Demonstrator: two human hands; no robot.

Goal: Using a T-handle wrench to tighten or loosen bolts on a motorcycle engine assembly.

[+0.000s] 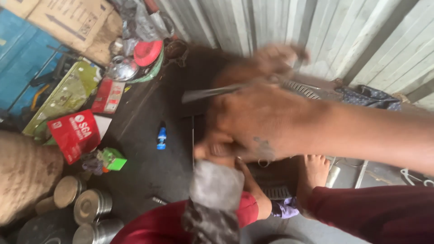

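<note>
Nearest the camera, a grey rag (pixel 216 184) sits just under the right hand (pixel 246 119), at its near edge. The hand is blurred; I cannot tell whether it grips. A thin metal rod (pixel 212 92) crosses its far side. Farther left, a blue bottle (pixel 161 137) lies on the floor (pixel 144 167).

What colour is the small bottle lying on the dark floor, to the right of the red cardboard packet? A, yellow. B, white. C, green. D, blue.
D: the small plastic bottle lying on the dark floor is blue, lying apart from the red cardboard packet and from the blurred hands.
</note>
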